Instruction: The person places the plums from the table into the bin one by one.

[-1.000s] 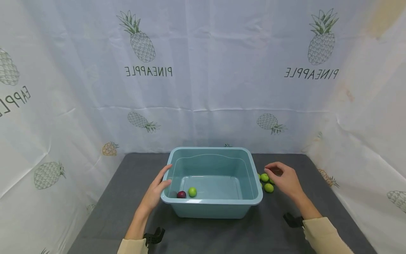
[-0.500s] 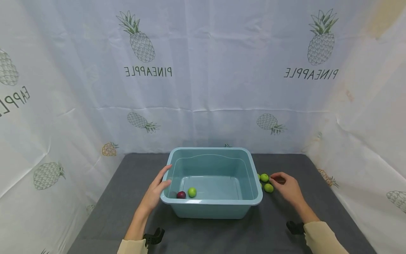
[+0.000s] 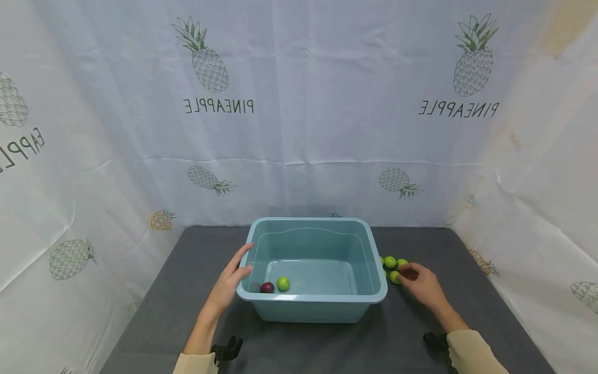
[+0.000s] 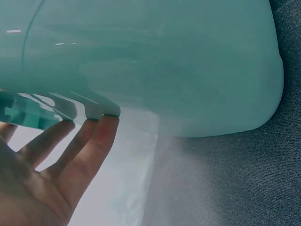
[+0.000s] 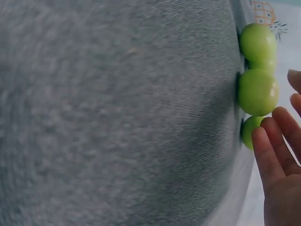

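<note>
Pineapple-print cloth (image 3: pixel 303 119) behind the blue tub (image 3: pixel 308 309), dark tabletop (image 3: pixel 422 241) beneath, left hand (image 3: pixel 228 283) gripping its left rim, right hand (image 3: pixel 422 285) right of it, fingers loosely parted, beside green fruits (image 3: pixel 390 262), another green fruit (image 3: pixel 283 283) and dark red fruit (image 3: pixel 267 288) inside.

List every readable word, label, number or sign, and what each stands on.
"PINEAPPLE", mirrored, on the back cloth, left.
"PINEAPPLE", mirrored, on the back cloth, right.
"EAPPL", mirrored, on the left cloth; its ends are not readable.
I read no numbers or other signs.
</note>
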Available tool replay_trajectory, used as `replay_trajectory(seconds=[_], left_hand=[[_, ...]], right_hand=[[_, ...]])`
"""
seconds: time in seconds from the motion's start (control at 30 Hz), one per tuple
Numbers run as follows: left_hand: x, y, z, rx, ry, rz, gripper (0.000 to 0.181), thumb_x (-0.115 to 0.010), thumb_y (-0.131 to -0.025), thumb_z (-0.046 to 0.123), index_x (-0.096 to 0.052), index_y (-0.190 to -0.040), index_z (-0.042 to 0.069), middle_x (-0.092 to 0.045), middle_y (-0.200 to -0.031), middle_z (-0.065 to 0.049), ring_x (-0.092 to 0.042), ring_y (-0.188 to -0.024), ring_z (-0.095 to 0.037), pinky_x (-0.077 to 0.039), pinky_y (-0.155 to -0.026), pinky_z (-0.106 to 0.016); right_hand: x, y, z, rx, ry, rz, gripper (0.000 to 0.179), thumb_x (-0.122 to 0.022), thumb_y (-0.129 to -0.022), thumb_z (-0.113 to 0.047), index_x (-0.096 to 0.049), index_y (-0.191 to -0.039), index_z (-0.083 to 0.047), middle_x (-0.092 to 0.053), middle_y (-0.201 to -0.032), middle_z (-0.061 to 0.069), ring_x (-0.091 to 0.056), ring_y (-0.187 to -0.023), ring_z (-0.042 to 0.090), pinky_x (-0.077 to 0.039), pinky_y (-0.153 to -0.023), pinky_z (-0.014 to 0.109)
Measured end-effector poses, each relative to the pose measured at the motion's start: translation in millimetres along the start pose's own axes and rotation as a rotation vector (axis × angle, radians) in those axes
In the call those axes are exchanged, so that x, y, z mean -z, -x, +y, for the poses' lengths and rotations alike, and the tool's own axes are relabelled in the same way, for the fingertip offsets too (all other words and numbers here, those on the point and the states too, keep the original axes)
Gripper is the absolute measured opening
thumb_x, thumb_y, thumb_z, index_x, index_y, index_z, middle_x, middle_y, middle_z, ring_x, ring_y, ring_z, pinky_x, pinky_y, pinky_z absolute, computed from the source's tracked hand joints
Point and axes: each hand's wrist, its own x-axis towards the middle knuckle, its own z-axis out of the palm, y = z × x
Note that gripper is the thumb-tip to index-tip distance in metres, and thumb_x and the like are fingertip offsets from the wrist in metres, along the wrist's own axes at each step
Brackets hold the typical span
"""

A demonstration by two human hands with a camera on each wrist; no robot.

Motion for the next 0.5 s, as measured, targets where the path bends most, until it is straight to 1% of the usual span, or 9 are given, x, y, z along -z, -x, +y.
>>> replay_trajectory(seconds=[0.33,0.5], left_hand=[[-0.1,0.1,-0.5,0.003,0.003,-0.003,0.053,-0.046,-0.107,0.026,-0.034,-0.159,0.025,-0.018,-0.168,-0.011,-0.02,-0.151,-0.042,-0.023,-0.11,-0.073],[-0.1,-0.1,-1.3,-0.004,-0.002,-0.002,0.053,-0.045,-0.107,0.026,-0.034,-0.159,0.024,-0.018,-0.168,-0.012,-0.02,-0.151,-0.042,-0.022,-0.11,-0.073]], right_hand=[[-5.9,0.0,5.9,0.018,0.011,0.002,0.03,-0.075,-0.091,-0.011,-0.067,-0.115,0.005,-0.068,-0.112,0.022,-0.066,-0.101,0.037,-0.053,-0.087,0.05],[-7.0,-1.1,4.7,0.017,0.021,0.005,0.029,-0.075,-0.091,-0.01,-0.066,-0.114,0.005,-0.068,-0.11,0.021,-0.067,-0.1,0.036,-0.053,-0.087,0.051]])
